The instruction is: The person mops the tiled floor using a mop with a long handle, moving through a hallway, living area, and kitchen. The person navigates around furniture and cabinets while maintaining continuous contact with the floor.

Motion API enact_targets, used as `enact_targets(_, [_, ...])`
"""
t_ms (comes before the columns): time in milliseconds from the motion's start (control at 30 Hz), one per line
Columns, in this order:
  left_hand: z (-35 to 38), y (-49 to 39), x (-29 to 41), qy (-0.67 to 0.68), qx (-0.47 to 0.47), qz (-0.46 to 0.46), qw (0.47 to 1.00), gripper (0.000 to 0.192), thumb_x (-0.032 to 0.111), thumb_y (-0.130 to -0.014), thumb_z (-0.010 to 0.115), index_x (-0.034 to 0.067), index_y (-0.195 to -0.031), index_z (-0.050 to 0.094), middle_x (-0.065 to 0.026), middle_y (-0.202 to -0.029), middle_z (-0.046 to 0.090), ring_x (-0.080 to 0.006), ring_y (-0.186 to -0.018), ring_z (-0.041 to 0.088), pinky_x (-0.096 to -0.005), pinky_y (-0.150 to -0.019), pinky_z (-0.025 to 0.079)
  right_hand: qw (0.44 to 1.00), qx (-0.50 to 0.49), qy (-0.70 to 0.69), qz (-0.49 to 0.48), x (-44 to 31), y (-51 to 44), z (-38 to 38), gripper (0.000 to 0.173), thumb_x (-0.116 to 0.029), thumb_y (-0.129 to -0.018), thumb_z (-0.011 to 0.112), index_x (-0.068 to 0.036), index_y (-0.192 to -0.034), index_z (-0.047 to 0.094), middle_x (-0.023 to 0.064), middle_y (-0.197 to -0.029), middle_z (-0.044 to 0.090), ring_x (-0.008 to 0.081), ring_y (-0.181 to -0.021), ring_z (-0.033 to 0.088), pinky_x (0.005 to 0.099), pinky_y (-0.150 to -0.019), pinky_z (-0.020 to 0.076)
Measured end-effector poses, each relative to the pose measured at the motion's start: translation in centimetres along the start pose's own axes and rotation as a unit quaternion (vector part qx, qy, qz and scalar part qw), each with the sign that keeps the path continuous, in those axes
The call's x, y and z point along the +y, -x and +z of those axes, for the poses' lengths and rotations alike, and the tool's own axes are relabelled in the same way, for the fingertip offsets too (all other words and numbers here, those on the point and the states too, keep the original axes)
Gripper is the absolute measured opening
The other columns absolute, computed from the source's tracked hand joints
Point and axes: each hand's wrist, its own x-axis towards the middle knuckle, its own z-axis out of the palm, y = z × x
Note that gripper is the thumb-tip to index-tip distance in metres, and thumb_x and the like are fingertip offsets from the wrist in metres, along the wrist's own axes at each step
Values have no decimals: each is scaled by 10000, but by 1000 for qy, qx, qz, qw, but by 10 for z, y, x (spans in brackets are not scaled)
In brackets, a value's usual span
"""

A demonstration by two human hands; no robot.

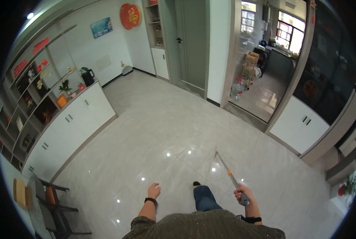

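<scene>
In my right hand point(243, 194) is the grey grip of a slim pole point(232, 179) with an orange collar, possibly telescopic. The pole slants forward and left over the floor. Its thin far end is blurred, and I cannot tell whether it touches the tiles. My left hand point(154, 191) hangs over the floor with nothing in it, its fingers loosely bent and a little apart. A dark band sits on each wrist. Between the hands, one leg in blue jeans point(205, 198) and a dark shoe tip point(196, 183) show.
Glossy tiled floor point(154, 125) stretches ahead. Along the left runs a white cabinet point(76, 119) with shelves above it. Dark chairs point(51, 203) stand at lower left. A grey door point(192, 44) is at the back; a large water bottle point(237, 89) stands inside the kitchen doorway.
</scene>
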Motion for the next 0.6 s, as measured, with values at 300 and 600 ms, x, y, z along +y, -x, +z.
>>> enact_targets(300, [-65,-70,326,-4,-538,175,825,263,251,-887,554,35,-1031,595,-71,-948,629,-167,-874,581,-289,-781,458,980,-34,194,-23,-128,-240,204,185,5,-769,512,-47,-879,373,75,-623,484,170,-476,495,322,-432,444])
enact_targets(600, [-142,-299,378,-91,-523,230,816,315,280,-889,494,59,-1103,563,-137,-997,622,-300,-973,585,-358,-823,444,987,-98,129,9,-180,-424,458,270,13,-782,523,-58,-987,363,58,-628,480,119,-472,486,253,-400,434])
